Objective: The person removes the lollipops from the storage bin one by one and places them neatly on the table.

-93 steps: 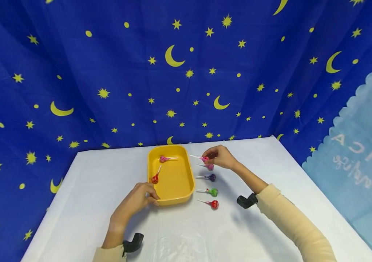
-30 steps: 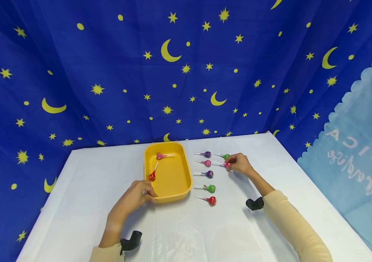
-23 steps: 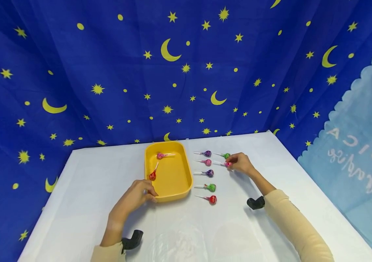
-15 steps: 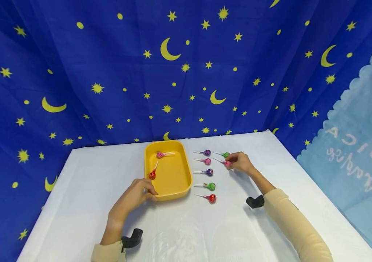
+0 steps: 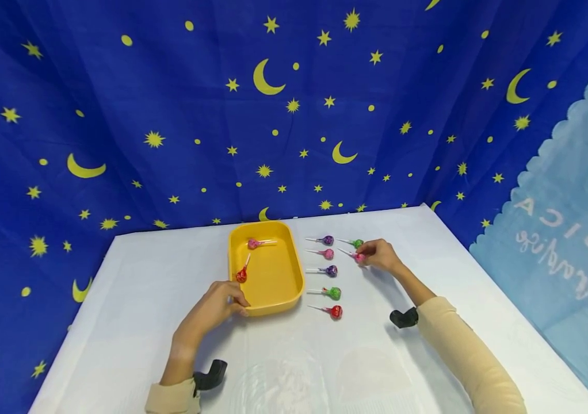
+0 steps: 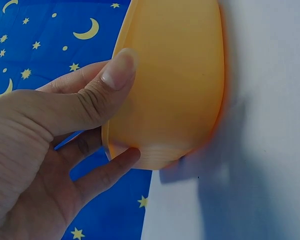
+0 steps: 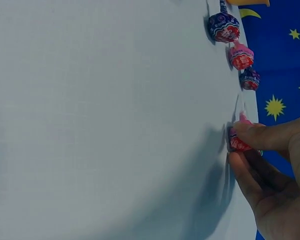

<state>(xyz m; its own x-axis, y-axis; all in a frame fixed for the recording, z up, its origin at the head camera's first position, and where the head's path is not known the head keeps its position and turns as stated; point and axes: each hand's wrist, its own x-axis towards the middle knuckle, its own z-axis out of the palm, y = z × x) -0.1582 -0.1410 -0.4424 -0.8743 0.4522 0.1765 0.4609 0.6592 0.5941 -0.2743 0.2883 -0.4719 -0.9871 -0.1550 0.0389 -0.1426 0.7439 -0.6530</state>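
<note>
My left hand [image 5: 216,303] grips the near left corner of a yellow tray [image 5: 301,287]; in the left wrist view the thumb lies on the tray's outer wall. Inside the tray are a pink lollipop [image 5: 254,244] and a red lollipop [image 5: 241,275]. My right hand [image 5: 381,256] pinches another pink lollipop [image 5: 358,258] by its wrapped head, close over the table, its white stick pointing left. Right behind it lies a green lollipop [image 5: 358,244]. In the right wrist view, thumb and fingers cover part of the held pink head [image 7: 238,143].
Right of the tray runs a column of lollipops: purple [image 5: 327,240], pink [image 5: 328,253], purple [image 5: 331,271], green [image 5: 334,293] and red [image 5: 336,312], sticks leftward. A white cloth covers the table [image 5: 118,322]. A blue star-patterned curtain [image 5: 195,109] hangs behind it.
Since the oldest frame my right hand has carried the pink lollipop rightward, from the column's far end to beside it. Lately its stick has tilted slightly. My left hand keeps its grip.
</note>
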